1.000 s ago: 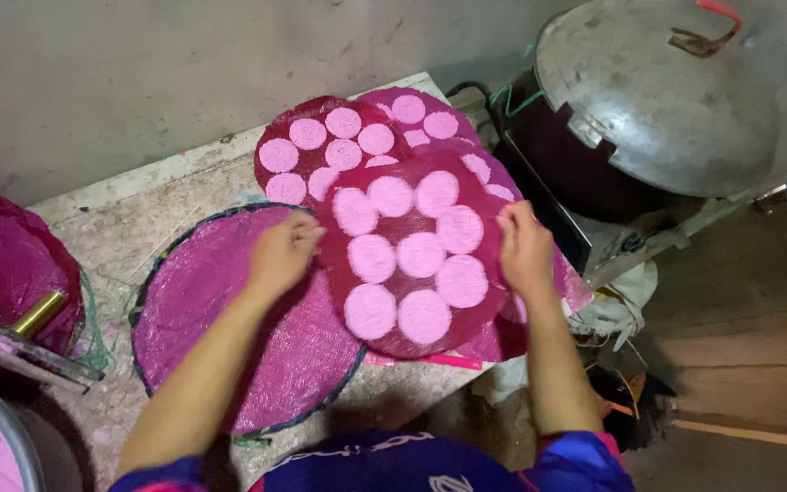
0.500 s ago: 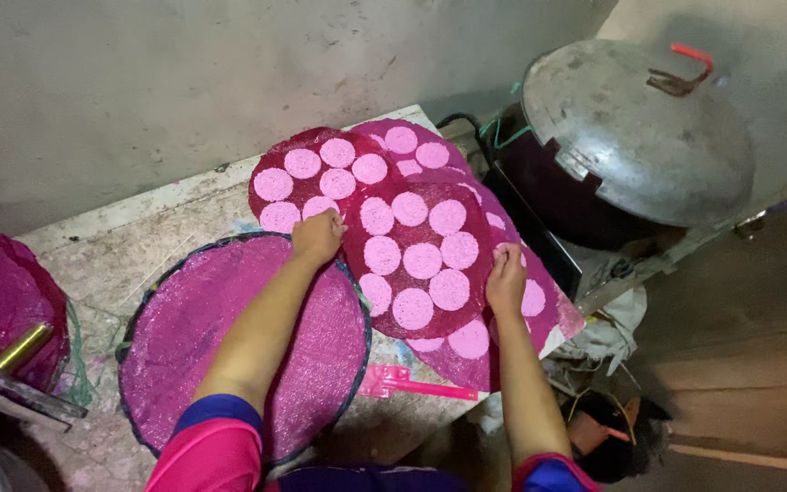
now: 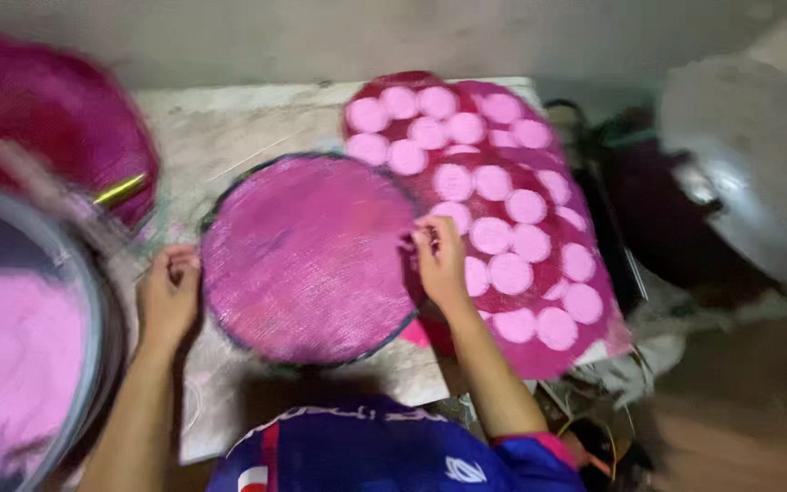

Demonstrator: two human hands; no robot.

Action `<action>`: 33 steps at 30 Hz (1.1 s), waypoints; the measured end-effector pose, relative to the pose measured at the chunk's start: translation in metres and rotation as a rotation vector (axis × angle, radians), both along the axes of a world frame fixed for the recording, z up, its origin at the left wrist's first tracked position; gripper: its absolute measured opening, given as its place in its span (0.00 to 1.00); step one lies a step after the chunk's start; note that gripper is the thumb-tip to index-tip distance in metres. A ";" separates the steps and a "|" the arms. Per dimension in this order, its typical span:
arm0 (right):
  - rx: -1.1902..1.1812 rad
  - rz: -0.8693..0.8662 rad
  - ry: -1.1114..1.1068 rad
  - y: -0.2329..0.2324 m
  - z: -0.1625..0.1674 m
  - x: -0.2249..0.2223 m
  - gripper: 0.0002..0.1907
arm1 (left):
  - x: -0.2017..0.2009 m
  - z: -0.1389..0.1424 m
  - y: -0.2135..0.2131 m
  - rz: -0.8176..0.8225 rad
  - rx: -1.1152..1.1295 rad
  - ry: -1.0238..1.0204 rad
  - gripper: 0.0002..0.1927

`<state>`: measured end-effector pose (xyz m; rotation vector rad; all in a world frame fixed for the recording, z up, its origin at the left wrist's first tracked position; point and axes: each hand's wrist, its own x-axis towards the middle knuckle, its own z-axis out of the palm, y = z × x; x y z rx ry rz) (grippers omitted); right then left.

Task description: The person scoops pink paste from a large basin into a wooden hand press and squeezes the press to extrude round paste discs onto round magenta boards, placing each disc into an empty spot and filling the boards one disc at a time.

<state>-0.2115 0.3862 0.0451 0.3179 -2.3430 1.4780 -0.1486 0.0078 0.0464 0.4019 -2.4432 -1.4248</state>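
A round pink mesh tray [image 3: 307, 255] with a dark rim lies flat on the worn table [image 3: 229, 137] in front of me. My left hand [image 3: 168, 296] grips its left rim, fingers curled. My right hand [image 3: 439, 260] pinches its right rim. Just to the right lie stacked dark red trays [image 3: 539, 337] covered with several pale pink round discs [image 3: 510, 271]. The frame is motion-blurred.
A metal pot of pink batter [image 3: 11, 346] stands at the lower left, a strip with a yellow clip [image 3: 120, 189] across its rim. A magenta basin [image 3: 47, 109] sits behind it. A large metal steamer lid [image 3: 749, 173] is at the right.
Both hands let go of the disc-covered tray, now resting on the stack at right, and moved left to the empty mesh tray. The view has swung left.
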 end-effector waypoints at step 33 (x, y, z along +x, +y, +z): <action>0.131 0.427 -0.337 -0.207 0.078 -0.013 0.14 | 0.062 -0.013 -0.030 -0.300 -0.133 -0.052 0.12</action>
